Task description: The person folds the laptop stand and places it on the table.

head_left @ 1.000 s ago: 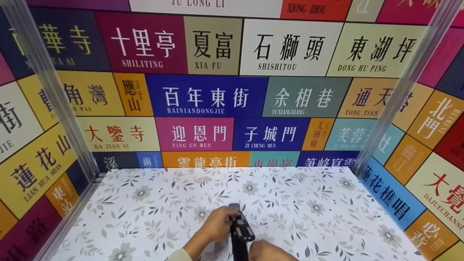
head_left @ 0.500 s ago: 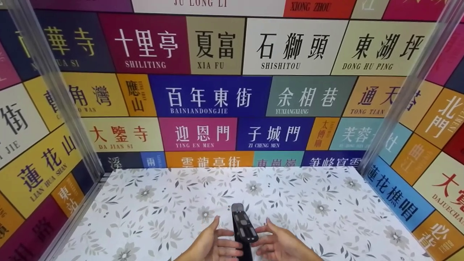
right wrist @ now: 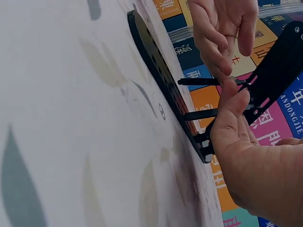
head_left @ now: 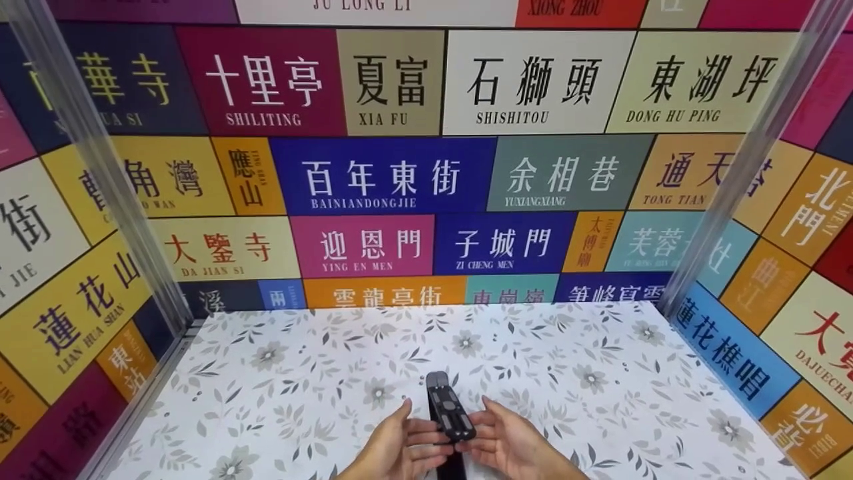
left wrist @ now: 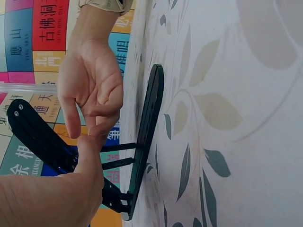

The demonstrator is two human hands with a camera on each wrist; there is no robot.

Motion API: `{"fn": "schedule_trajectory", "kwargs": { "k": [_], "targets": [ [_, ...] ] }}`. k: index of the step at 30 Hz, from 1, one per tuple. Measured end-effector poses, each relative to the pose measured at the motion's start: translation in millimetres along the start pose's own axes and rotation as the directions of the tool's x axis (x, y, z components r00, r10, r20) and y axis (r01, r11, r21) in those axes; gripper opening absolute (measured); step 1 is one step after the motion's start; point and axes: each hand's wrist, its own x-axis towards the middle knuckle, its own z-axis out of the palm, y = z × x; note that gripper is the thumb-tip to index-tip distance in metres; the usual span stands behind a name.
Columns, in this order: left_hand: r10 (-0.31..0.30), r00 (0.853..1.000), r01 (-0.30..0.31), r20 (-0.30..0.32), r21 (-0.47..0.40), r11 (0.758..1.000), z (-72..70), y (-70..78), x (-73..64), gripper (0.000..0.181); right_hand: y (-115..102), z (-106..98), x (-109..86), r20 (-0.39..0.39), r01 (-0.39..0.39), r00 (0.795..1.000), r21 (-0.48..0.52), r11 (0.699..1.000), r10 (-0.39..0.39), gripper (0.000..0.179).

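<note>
A black folding stand (head_left: 448, 403) stands on the white floral tabletop. In the left wrist view its slotted upper arm (left wrist: 38, 132) tilts up from a flat base bar (left wrist: 147, 137), with thin struts (left wrist: 124, 147) between them. My left hand (head_left: 398, 448) is at its left side, thumb raised and fingers loosely bent towards the struts. Opposite it, my right hand (head_left: 513, 443) mirrors that pose with its fingertips at the stand's right side. Fingertips of both hands come close together below the upper arm; the wrist views partly hide their exact contact with the struts.
The tabletop (head_left: 266, 400) has a grey leaf and flower print. Coloured panels with Chinese lettering (head_left: 380, 177) line the back and sides. Clear upright strips (head_left: 126, 173) run along the left corner, and similar clear strips (head_left: 740, 160) along the right.
The left hand has let go of the stand's far end and moved back towards its near part. My right hand has opened from a curled pose, and both hands have since closed in slightly.
</note>
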Motion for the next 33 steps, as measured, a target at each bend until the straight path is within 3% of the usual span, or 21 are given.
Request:
{"fn": "schedule_trajectory", "kwargs": {
  "k": [9, 14, 20, 27, 33],
  "targets": [
    [0.144, 0.986, -0.142, -0.08, 0.039, 0.989, 5.4, 1.9, 12.1, 0.056, -9.0, 2.9, 7.9, -0.047, 0.019, 0.999, -0.012, 1.0, -0.02, 0.058],
    [0.202, 0.971, -0.198, -0.129, 0.045, 0.979, 4.4, 3.0, 24.5, 0.037, -9.7, 3.9, 14.9, -0.055, 0.055, 0.997, -0.011, 0.998, -0.055, 0.04],
    [0.286, 0.953, -0.277, -0.1, 0.097, 0.956, 0.0, 3.7, 33.4, 0.033, -9.0, 4.0, 22.0, -0.029, 0.13, 0.991, -0.013, 0.991, -0.13, 0.033],
    [0.297, 0.95, -0.282, -0.091, 0.151, 0.948, -5.6, 2.3, 36.5, 0.028, -3.3, 5.9, 24.1, -0.042, 0.125, 0.991, -0.019, 0.992, -0.126, 0.042],
    [0.297, 0.947, -0.261, -0.122, 0.242, 0.934, -5.1, -3.7, 33.5, 0.026, 0.5, 7.4, 23.0, -0.086, 0.099, 0.99, -0.112, 0.989, -0.109, 0.042]
  ]
}}
